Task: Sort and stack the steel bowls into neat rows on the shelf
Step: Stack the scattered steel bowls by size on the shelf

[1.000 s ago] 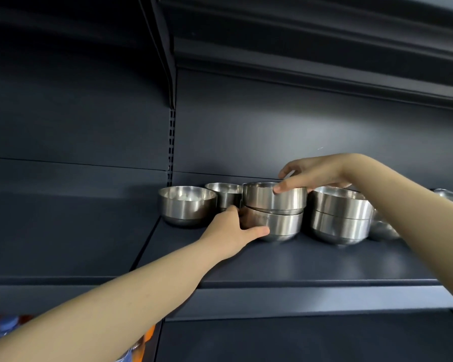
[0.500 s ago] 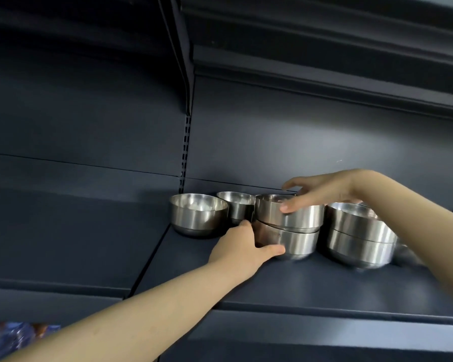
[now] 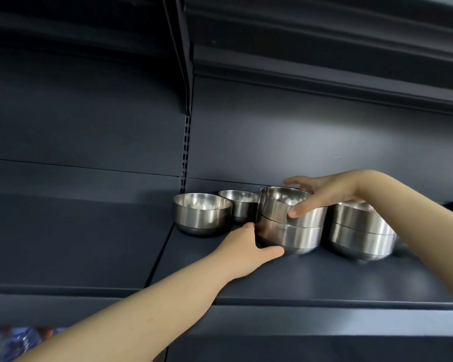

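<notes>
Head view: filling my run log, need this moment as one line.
left hand grips lower bowl | right hand holds top bowl | both on shelf

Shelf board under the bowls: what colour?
Dark blue-grey shelf board, matte and plain; head view.

The left hand [image 3: 242,246] grips the lower bowl [image 3: 296,237] of the centre stack at its left wall. The right hand [image 3: 324,192] grips the upper bowl [image 3: 275,205], thumb on the front wall. On the shelf [image 3: 298,278], a single bowl [image 3: 202,218] and a rear bowl [image 3: 239,206] stand to the left; a two-bowl stack [image 3: 361,233] stands to the right.
</notes>
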